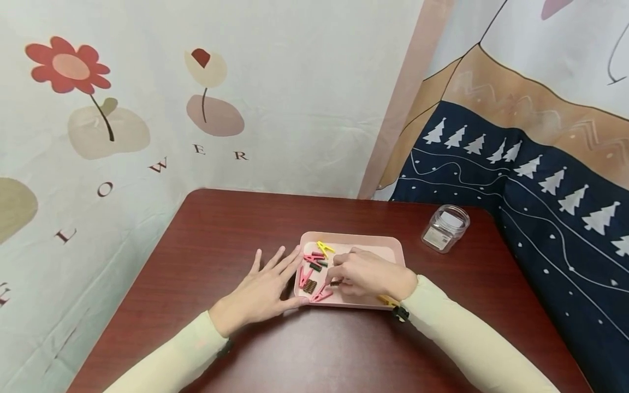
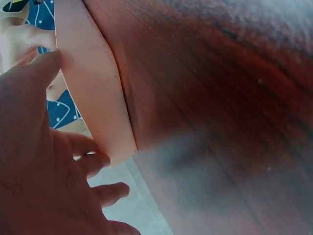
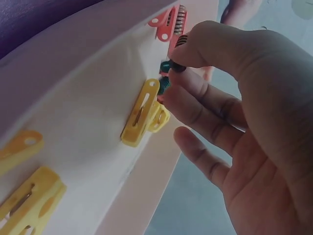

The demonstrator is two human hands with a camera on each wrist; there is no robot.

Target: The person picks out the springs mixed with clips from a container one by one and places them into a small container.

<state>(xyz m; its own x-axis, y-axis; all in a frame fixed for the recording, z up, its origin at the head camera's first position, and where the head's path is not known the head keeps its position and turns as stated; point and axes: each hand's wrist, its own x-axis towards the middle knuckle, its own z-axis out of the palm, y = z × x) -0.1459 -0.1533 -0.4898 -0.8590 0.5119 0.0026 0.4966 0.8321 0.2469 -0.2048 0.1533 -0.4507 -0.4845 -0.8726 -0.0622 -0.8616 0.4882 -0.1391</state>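
A shallow pink tray [image 1: 354, 238] holds pink clothespins [image 1: 321, 296], yellow clothespins [image 3: 140, 113] and short ribbed coils in brown [image 1: 309, 286] and dark green [image 1: 315, 267]. My right hand [image 1: 366, 271] reaches over the tray's middle, pinching a small dark coil [image 1: 336, 283] between thumb and index finger; its other fingers are loosely bent. At the tray's left side, my left hand [image 1: 260, 289] has its fingers spread, with the thumb and fingertips on the rim. The right hand and wrist hide part of the tray, including much of a yellow clothespin [image 1: 388, 300].
A clear lidless jar [image 1: 444, 229] with a white label stands behind and right of the tray on the dark red wooden table [image 1: 236, 229]. Behind rises a pale curtain printed with flowers [image 1: 314, 98], and at the right a dark blue cloth with white trees [image 1: 540, 218].
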